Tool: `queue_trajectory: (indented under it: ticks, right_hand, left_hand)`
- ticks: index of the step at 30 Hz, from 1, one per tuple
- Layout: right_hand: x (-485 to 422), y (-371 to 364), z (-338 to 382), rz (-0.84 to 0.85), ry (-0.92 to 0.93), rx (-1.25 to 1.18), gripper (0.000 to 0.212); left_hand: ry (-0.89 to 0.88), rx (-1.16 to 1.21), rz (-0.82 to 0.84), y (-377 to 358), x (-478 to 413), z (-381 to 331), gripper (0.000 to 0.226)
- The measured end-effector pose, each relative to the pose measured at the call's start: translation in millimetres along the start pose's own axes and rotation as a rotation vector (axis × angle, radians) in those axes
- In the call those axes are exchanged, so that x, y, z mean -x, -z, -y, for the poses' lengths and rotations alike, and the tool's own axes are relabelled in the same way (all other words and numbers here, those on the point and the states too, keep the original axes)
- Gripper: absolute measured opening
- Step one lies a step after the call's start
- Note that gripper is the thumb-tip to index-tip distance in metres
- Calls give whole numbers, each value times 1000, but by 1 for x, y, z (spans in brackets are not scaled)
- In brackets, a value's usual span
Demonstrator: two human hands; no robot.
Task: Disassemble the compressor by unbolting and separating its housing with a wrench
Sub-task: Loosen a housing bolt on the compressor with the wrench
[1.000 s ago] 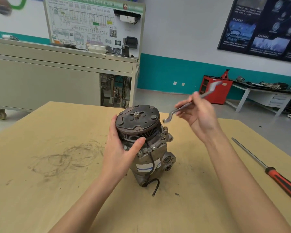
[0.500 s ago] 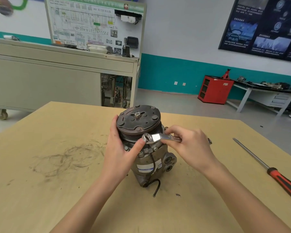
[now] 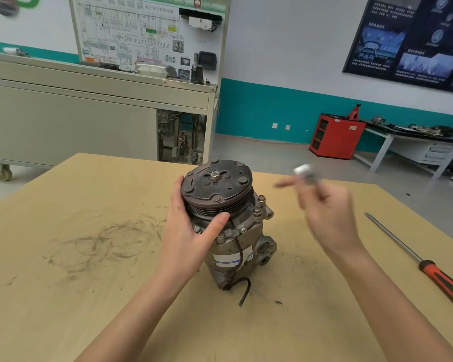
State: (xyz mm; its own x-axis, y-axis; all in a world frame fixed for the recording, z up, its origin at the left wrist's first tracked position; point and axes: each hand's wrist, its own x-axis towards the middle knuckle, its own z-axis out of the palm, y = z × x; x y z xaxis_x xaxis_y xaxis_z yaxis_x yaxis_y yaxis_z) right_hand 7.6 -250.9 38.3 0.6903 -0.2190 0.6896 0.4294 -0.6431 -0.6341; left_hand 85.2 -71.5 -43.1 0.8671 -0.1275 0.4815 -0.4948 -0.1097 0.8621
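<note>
A grey metal compressor (image 3: 236, 246) stands tilted on the wooden table (image 3: 89, 283), its dark pulley plate (image 3: 216, 182) facing up and a black wire hanging at its base. My left hand (image 3: 186, 231) grips the pulley from the left, thumb across its front. To the right of the compressor and clear of it, my right hand (image 3: 327, 210) is raised and blurred by motion. It holds a silver wrench (image 3: 305, 173), whose bright end pokes out above the fingers.
A long screwdriver (image 3: 429, 267) with a red and black handle lies on the table at the far right. Dark scuff marks cover the table left of the compressor. Beyond the table's far edge stand a grey cabinet (image 3: 89, 113) and a red box (image 3: 335, 134).
My right hand has pulled the wrench off the compressor's bolt area and lifted it up to the right. My left hand keeps its grip on the pulley.
</note>
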Motion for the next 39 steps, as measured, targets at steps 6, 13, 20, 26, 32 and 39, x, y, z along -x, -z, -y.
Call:
queue_trajectory:
  ticks: [6,13,20,26,32,39]
  right_hand:
    - [2,19,18,-39,125,-138,54]
    - [40,2,6,62,597,400,23]
    - [61,-14,-12,-80,626,563,13]
    - [70,-22,-19,-73,513,446,18]
    - [73,-9,-18,-14,23,-56,21]
    - [71,-15,-33,10,-63,-286,22]
  left_hand:
    - [11,-12,6,0,0,0,104]
    - [6,-41,5,0,1,-3,106]
    - [12,-1,-1,1,2,-5,105]
    - [10,-10,4,1,1,-4,106]
    - [9,-11,5,1,1,-3,104]
    - [10,-13,5,1,1,-3,104]
